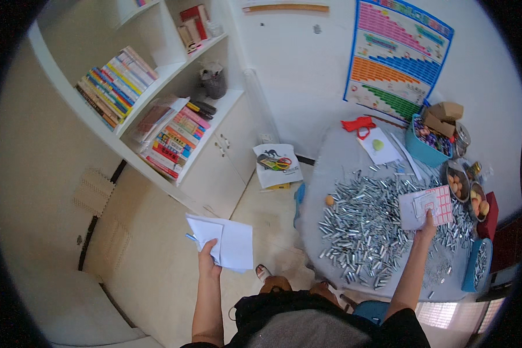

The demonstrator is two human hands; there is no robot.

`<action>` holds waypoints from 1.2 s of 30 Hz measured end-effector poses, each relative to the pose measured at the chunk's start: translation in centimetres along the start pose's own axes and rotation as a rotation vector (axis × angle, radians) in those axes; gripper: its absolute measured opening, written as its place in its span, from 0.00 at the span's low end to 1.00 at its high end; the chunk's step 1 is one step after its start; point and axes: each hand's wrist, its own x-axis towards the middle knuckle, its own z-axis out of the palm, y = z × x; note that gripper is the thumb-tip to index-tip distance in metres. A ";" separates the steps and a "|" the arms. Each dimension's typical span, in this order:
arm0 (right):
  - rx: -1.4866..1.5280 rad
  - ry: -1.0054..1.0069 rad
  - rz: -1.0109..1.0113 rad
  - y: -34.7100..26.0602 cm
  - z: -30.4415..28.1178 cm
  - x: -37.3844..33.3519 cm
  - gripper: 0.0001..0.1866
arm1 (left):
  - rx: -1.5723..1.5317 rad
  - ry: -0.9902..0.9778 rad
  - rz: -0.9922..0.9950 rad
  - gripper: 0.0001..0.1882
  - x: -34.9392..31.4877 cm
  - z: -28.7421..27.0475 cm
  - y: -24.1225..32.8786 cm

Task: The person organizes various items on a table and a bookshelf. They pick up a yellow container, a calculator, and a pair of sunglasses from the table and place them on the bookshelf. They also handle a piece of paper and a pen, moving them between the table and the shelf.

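Note:
My left hand is closed on several white paper sheets, some folded, held above the floor to the left of the table. A blue pen-like stick pokes out beside them. Over the table, my right hand grips a small stack of label sheets, white with a red-bordered grid, its thumb on top. Beneath that hand spreads a wide heap of short silvery metal tubes on the grey-covered table. A small round orange-brown item lies at the heap's left edge.
Along the table's far side are red scissors, a blue basket, bowls of eggs and fruit. A blue tub of tubes sits at right. A white bookshelf and white bag stand ahead.

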 end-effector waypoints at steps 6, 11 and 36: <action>0.019 -0.187 0.077 5.6 18.4 -9.0 0.24 | 0.003 -0.002 0.053 0.25 5.2 -2.9 6.2; 0.020 -0.278 0.187 12.4 28.0 -13.9 0.23 | 0.000 0.003 -0.001 0.26 8.1 -4.4 11.6; -0.097 -1.518 0.315 19.3 79.2 -14.5 0.19 | 0.170 -0.007 0.118 0.28 21.1 13.8 20.9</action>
